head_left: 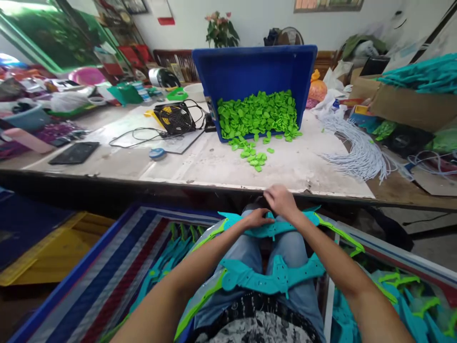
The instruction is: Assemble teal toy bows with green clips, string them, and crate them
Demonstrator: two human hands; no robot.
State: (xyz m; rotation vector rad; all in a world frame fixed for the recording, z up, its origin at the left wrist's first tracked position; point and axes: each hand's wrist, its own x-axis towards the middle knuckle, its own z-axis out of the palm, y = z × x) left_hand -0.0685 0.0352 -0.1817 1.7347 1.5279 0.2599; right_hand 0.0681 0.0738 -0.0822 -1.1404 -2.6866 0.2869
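Across my thighs lies a turquoise plastic hanger with lime-green folding arms (260, 230). My left hand (257, 218) is closed on the middle of its upper edge. Just above and right of it is my right hand (282, 202), fingers curled together and slightly blurred; anything in them is too small or hidden to make out. Nearer my waist rests a second turquoise hanger (257, 281), touched by neither hand. On the table ahead, a blue bin (255, 69) lies tipped on its side toward me. Small lime-green plastic pieces (257, 114) fill its lower part and spill onto the tabletop.
The table (214, 166) has its front edge just beyond my hands. On it are a black fan (174, 117), a dark tablet (74, 153) and a bundle of white cords (364, 147). Striped-lined containers with hangers (174, 257) flank my legs; a cardboard box (410, 105) stands right.
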